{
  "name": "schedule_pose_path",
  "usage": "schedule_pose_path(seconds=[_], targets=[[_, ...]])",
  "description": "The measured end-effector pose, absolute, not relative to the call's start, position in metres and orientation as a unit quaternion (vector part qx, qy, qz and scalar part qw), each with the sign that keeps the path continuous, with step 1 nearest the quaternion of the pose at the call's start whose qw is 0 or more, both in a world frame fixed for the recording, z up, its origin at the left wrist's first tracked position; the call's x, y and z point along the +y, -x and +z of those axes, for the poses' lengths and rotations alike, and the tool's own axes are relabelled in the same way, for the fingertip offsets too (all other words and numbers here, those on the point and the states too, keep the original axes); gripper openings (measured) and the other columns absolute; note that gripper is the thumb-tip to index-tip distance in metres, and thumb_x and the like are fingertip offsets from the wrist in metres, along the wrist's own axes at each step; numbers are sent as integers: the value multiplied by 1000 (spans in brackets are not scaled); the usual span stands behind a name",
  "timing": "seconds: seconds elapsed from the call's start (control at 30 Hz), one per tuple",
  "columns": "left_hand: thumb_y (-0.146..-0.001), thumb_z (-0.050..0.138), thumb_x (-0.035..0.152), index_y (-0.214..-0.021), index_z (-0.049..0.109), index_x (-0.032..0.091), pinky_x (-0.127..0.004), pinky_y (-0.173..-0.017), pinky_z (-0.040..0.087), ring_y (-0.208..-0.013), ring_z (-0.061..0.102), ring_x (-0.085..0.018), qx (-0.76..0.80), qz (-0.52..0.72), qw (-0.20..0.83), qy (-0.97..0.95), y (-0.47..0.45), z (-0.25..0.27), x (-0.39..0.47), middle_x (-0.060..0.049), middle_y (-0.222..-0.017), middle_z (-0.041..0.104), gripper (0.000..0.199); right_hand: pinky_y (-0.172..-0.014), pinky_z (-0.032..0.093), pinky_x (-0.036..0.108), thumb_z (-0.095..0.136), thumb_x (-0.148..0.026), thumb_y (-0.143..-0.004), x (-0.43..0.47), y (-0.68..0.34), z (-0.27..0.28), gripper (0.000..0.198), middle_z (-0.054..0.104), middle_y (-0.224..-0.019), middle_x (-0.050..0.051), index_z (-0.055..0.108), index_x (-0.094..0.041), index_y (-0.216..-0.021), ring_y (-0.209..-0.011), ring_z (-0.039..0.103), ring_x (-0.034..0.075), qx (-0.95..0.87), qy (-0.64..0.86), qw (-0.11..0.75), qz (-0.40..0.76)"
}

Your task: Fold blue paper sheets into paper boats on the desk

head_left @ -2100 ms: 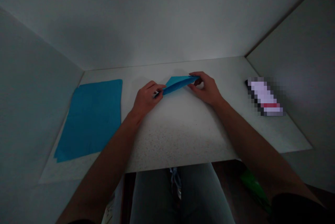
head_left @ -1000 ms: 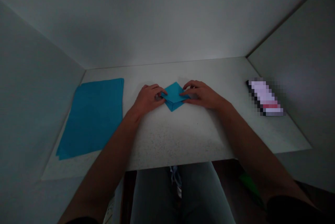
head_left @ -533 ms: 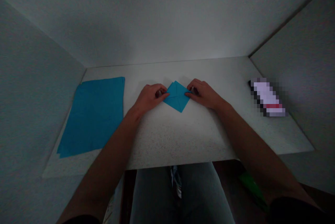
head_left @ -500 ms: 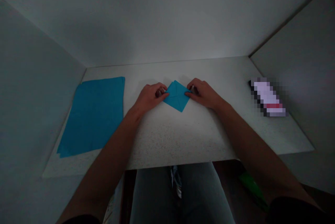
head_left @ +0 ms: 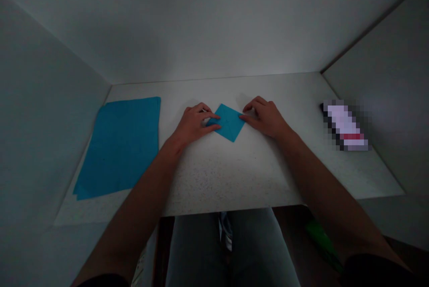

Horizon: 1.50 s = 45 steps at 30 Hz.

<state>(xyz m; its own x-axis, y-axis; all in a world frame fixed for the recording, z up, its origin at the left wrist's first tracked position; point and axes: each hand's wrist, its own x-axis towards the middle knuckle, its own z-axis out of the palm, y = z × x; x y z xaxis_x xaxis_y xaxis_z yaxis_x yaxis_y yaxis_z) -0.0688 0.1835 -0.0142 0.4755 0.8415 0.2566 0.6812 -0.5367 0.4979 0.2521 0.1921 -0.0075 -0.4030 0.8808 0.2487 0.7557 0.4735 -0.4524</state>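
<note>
Head view, items listed from the hands outward, each placed by the folded blue paper (head_left: 229, 121).

Folded blue paper: laid between the two hands as a small diamond, one corner pointed toward the wearer; a faint crease can be made out.

Left hand (head_left: 198, 121): set on the left part of the folded blue paper, index finger and thumb parted, with a blue corner seen between them. The spread is judged to be used for pressing that side flat rather than pinching it.

Right hand (head_left: 264, 116): set at the right corner, thumb laid against it, fingers curled just beyond. Whether the corner is gripped cannot be told; the contact is probably meant to steady it against sliding.

Tabletop (head_left: 217, 179): extended around and beneath the folded blue paper, likely relied on as firm backing.

Blue sheets (head_left: 117, 144): stacked well to its left, edges slightly misaligned; presumably set aside to leave working room.

Phone-like device (head_left: 346, 126): laid well to its right, screen masked by pixels, perhaps placed there for easy viewing.
</note>
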Motion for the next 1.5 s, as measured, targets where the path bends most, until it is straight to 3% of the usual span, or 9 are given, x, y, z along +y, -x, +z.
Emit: schedule_pose_path(seconds=[0.27,0.5,0.63,0.77,0.97,1.13,1.27,1.4,1.5], targets=[[-92,93,44,-125,85,35,-48,-110,46,-120,70,-29,461,233,169,-840,68,-12,183,-7,-130,73,35,-77,50,39,83,-59,-93,191,-253,-6,38,70,-101,7,71,-24,-92,-78,61,21,-788,472,280,280],[-97,86,50,-153,66,31,-48,-109,47,-105,73,-26,467,231,182,-833,66,-4,176,-9,-133,74,62,-65,44,33,83,-61,-94,189,-245,-6,40,61,-82,-2,62,-28,-101,-73,54,17,-695,437,391,416],[-97,83,53,-156,61,30,-48,-109,50,-105,74,-26,464,270,207,-818,65,-5,174,-9,-136,77,67,-68,48,33,82,-64,-97,189,-236,-3,42,63,-83,-3,67,-32,-120,-74,57,18,-668,394,445,447],[-91,89,52,-153,61,30,-42,-99,58,-104,77,-25,436,321,279,-793,62,-9,176,-10,-131,80,71,-81,56,38,76,-66,-100,189,-231,-3,40,71,-96,2,77,-31,-119,-88,65,21,-663,402,468,423],[-89,90,44,-141,73,24,-37,-95,63,-113,76,-24,428,400,338,-737,59,-8,181,-11,-133,80,59,-89,59,41,90,-59,-88,189,-235,-10,62,74,-97,2,76,-28,-139,-88,65,21,-688,420,422,415],[-97,81,42,-120,82,24,-35,-85,61,-90,72,-19,457,416,293,-730,57,-3,180,-7,-108,80,30,-91,60,43,83,-57,-94,187,-232,-5,37,73,-103,4,80,-29,-118,-90,66,22,-713,427,427,356],[-96,79,37,-101,78,24,-32,-72,54,-77,61,-17,455,397,234,-762,54,-3,177,-3,-91,70,14,-80,63,40,79,-62,-97,186,-225,-5,35,68,-114,7,77,-30,-110,-90,67,21,-701,415,453,362],[-96,75,29,-101,70,24,-33,-74,51,-77,60,-17,436,347,228,-798,50,-6,173,-1,-89,67,8,-77,67,37,80,-63,-96,184,-216,-12,53,66,-129,7,66,-35,-139,-94,71,20,-675,419,447,411],[-95,79,34,-106,66,24,-36,-81,52,-79,65,-18,419,297,255,-819,49,-8,171,-1,-93,72,20,-84,69,39,85,-64,-91,181,-208,-17,78,67,-137,8,53,-37,-157,-103,73,23,-678,406,441,426]])
